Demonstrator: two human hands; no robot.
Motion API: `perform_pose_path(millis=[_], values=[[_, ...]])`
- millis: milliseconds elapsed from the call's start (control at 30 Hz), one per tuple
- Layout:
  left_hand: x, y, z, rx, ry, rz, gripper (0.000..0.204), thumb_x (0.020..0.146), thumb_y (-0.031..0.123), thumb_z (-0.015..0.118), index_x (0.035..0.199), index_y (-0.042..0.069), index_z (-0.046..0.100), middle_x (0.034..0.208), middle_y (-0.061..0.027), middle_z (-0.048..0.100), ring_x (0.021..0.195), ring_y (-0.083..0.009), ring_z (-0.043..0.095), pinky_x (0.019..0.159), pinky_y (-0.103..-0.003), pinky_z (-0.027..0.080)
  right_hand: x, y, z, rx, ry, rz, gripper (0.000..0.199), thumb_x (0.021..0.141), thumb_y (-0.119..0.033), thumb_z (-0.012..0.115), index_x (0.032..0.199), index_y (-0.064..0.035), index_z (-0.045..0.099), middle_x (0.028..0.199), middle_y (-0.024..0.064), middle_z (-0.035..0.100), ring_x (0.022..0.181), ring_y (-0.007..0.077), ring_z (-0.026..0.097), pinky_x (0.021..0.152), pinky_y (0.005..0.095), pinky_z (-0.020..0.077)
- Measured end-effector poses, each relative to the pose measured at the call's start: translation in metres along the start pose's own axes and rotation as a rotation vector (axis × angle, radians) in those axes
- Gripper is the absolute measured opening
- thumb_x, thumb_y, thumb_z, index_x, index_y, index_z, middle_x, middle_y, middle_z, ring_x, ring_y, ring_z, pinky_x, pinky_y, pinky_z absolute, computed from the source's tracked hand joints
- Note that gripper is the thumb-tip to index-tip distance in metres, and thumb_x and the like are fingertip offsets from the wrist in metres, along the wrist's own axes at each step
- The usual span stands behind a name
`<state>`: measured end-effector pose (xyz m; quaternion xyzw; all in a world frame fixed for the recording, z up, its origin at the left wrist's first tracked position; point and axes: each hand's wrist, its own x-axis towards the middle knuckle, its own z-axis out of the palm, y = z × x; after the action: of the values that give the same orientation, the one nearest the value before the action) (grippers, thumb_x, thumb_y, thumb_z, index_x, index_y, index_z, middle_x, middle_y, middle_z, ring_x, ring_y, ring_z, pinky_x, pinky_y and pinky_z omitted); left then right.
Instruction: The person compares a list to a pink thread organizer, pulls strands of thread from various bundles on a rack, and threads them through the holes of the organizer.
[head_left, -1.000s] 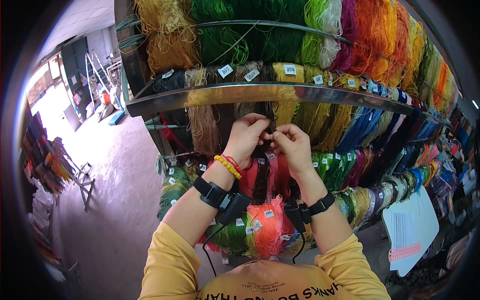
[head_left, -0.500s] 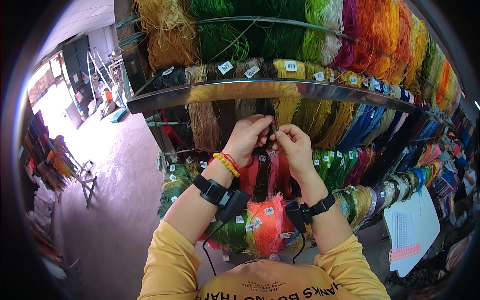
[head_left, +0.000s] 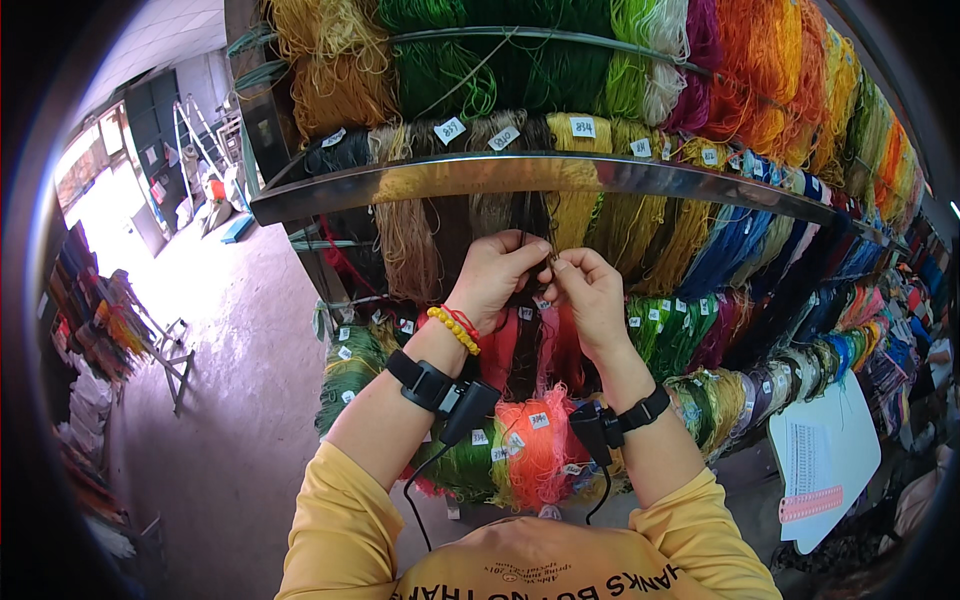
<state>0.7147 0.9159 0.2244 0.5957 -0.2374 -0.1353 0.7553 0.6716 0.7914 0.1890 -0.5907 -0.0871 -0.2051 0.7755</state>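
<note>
Both hands meet just below the steel rail (head_left: 450, 184), in front of the hanging thread hanks. My left hand (head_left: 492, 278) is closed in a pinch, thumb against fingers, on strands of dark brown thread (head_left: 530, 215) that hang down from behind the rail. Close beside it, my right hand (head_left: 592, 295) pinches the same dark thread, its fingertips almost touching those of the left. The ends of the strands between the fingers are too small to make out. A yellow hank (head_left: 573, 218) hangs right behind the fingertips, and red and pink hanks (head_left: 545, 345) lie below the hands.
Rows of coloured hanks with white paper tags fill the rack, with green hanks (head_left: 470, 75) above and a coral-pink hank (head_left: 537, 450) near my body. A white board with a printed sheet (head_left: 815, 460) is at the right. Another thread rack (head_left: 100, 310) stands left across the floor.
My left thumb and fingertips have come down slightly along the dark thread, closer to the right fingertips. The right hand has hardly moved.
</note>
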Motion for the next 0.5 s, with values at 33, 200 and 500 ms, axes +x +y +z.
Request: perform_pose_path(millis=[33, 200, 500], values=[[-0.0003, -0.0003, -0.0002, 0.0, 0.001, 0.0, 0.016, 0.076, 0.017, 0.06, 0.084, 0.002, 0.056, 0.065, 0.0022, 0.051, 0.051, -0.0031, 0.039, 0.046, -0.016, 0.03, -0.0001, -0.0001, 0.0005, 0.004, 0.0, 0.0, 0.009, 0.083, -0.01, 0.05, 0.086, -0.0017, 0.051, 0.073, 0.0033, 0.059, 0.055, 0.0054, 0.051, 0.051, 0.0172, 0.0404], [0.0011, -0.0035, -0.0027, 0.019, 0.003, 0.013, 0.017, 0.077, 0.018, 0.059, 0.084, 0.003, 0.056, 0.065, 0.0024, 0.05, 0.05, -0.003, 0.038, 0.046, -0.016, 0.029, -0.0004, 0.0003, 0.0021, 0.013, 0.005, 0.005, 0.009, 0.083, -0.01, 0.05, 0.086, -0.0018, 0.051, 0.071, 0.0032, 0.059, 0.055, 0.0055, 0.051, 0.05, 0.0172, 0.0403], [-0.002, -0.0056, -0.0075, 0.022, -0.049, 0.021, 0.02, 0.082, 0.018, 0.054, 0.091, 0.001, 0.054, 0.074, 0.0005, 0.053, 0.06, -0.0042, 0.049, 0.051, -0.016, 0.037, -0.0014, -0.0034, 0.0047, -0.01, 0.026, 0.008, 0.01, 0.081, -0.011, 0.053, 0.085, -0.002, 0.053, 0.063, -0.0011, 0.052, 0.049, 0.0036, 0.044, 0.045, 0.0165, 0.0354]])
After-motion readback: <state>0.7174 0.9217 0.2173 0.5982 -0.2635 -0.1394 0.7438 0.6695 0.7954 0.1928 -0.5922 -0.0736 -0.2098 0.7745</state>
